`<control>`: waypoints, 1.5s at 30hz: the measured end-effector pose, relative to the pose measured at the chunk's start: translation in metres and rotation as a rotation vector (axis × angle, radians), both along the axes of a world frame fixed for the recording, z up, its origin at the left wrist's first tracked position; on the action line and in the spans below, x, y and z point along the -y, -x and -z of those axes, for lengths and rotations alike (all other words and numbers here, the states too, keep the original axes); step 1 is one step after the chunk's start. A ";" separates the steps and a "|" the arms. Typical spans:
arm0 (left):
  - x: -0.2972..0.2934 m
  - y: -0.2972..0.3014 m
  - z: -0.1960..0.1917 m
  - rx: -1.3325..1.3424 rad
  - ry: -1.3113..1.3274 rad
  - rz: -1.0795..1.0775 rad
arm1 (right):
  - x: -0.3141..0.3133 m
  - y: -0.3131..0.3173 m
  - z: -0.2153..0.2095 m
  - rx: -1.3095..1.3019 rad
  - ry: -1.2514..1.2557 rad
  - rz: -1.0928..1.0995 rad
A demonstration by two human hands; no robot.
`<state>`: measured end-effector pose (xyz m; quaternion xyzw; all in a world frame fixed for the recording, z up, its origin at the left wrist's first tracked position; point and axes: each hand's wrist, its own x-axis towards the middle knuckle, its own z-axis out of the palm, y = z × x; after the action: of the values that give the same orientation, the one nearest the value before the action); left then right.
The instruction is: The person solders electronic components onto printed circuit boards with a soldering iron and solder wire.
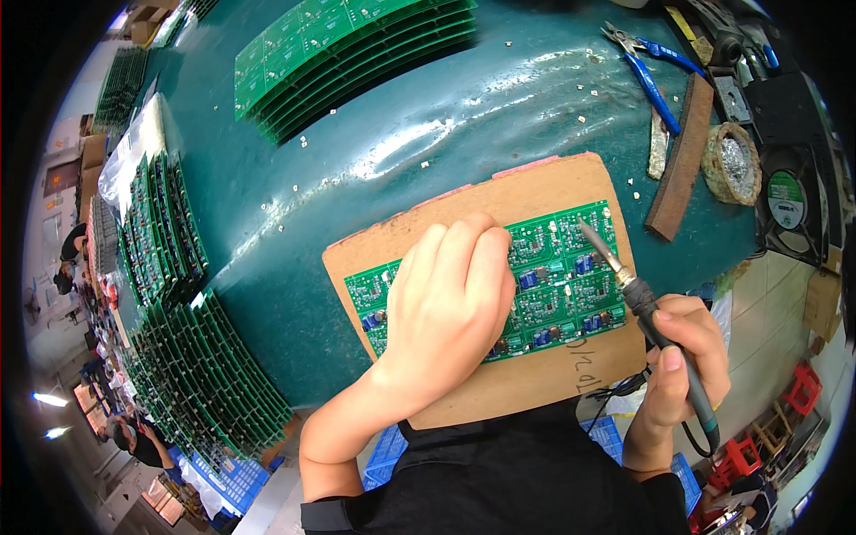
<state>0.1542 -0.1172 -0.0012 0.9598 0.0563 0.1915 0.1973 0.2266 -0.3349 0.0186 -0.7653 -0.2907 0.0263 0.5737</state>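
Observation:
A green circuit board panel [544,308] with blue and silver components lies on a brown board [499,397], which is tilted near my body. My left hand [450,299] rests over the panel's middle, fingers bent and pressed together. Its fingertips are hidden beneath the hand, so I cannot see what they hold. In my right hand [682,361] is a soldering iron [655,325], gripped like a pen by its dark handle. The iron's tip points up and left, over the panel's upper right corner; I cannot tell whether it touches.
Stacked bare green panels [357,53] stand at the far side, and populated panels [205,374] line the left. Blue-handled cutters [651,85], a brown bar [682,156], a round dish of silvery material [733,165] and a black fan [789,201] are at right. Tiny white parts dot the green mat [294,241].

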 end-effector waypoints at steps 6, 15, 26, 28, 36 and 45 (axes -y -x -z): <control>0.003 0.002 -0.011 -0.121 0.008 0.021 | 0.004 -0.001 0.005 0.020 -0.018 0.026; 0.002 -0.009 -0.030 -0.172 0.301 -0.002 | 0.003 -0.007 0.004 0.009 0.026 -0.014; 0.017 -0.037 0.004 -0.020 0.283 0.067 | -0.001 -0.008 0.002 -0.002 0.036 -0.037; 0.019 -0.038 0.003 -0.036 0.238 0.068 | -0.002 -0.008 0.002 -0.003 0.029 -0.034; 0.021 -0.033 0.007 0.052 0.078 0.096 | 0.013 -0.005 0.008 -0.005 -0.048 0.152; 0.015 -0.020 0.006 0.076 0.071 0.075 | 0.042 -0.029 0.015 0.306 0.477 0.500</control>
<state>0.1744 -0.1319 -0.0076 0.9457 0.0195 0.2181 0.2401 0.2552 -0.3771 0.0037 -0.9197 -0.1626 -0.1623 0.3183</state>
